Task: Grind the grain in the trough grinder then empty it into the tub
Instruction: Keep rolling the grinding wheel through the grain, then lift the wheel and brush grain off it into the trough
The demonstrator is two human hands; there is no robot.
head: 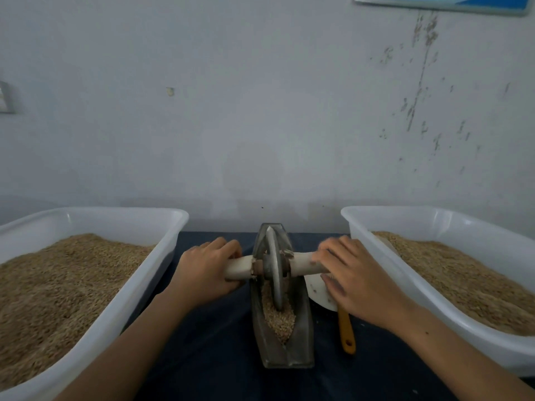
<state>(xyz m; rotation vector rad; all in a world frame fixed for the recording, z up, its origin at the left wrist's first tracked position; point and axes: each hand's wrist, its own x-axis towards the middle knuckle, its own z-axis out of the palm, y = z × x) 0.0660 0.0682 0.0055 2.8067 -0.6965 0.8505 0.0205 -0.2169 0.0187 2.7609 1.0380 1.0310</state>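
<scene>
Grain (278, 319) lies pale and coarse in the metal trough grinder (301, 322); left hand (204, 270) grips the wooden handle (238, 267), right hand (351, 276) rests flat-fingered on it.

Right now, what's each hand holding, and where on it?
Left hand grips the left wooden handle of the grinder wheel. Right hand rests on the right handle, fingers fairly straight.
</scene>
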